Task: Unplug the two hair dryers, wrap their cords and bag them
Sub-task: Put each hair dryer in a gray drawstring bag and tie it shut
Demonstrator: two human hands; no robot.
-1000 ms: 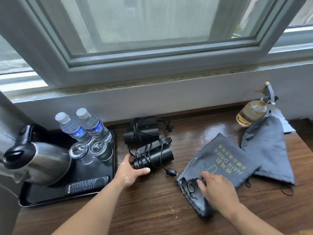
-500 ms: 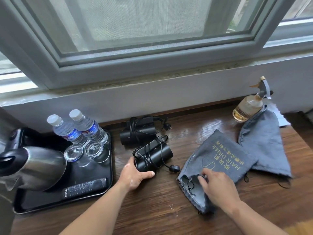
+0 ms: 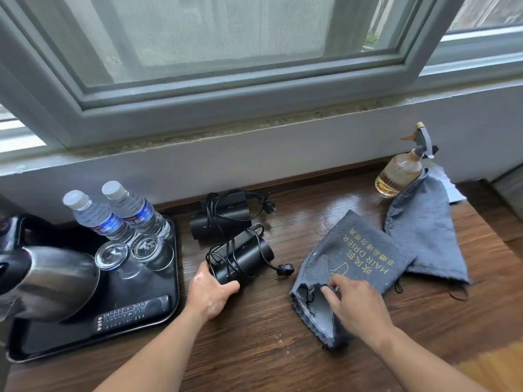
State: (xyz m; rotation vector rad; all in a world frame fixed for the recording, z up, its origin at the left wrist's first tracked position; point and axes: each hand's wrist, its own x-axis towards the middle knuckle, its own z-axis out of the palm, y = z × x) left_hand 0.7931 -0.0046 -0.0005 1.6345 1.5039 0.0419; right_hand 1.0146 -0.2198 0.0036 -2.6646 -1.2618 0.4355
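- At the middle of the dark wooden table [image 3: 254, 349], the left hand [image 3: 210, 292] is closed round the near end of the nearer black cylindrical hair dryer [image 3: 243, 260], fingers curled under it and thumb on top; a second ago the same grip sat lower and flatter, and the dryer has since swung so its far end points more toward the window.
- The dryer's black cord is wound round the body, and its plug [image 3: 285, 269] trails loose on the wood just to the right, between the dryer and the bag.
- The right hand [image 3: 356, 304] pinches the hem of the grey fabric drawstring bag with yellow "HAIR DRIER" lettering [image 3: 353, 258]; the fingers have worked further into the mouth, which now gapes wider and shows pale lining.
- Judged from this, unplugging and wrapping are done and bagging is about to start: the dryer is gripped, the mouth is held open.
- The loose plug could snag on the hem.
- Toward the back edge lies the second black hair dryer [image 3: 220, 222], cord wrapped, untouched.
- Toward the right back corner lies a second plain grey bag [image 3: 424, 230], flat, presumably for that one.
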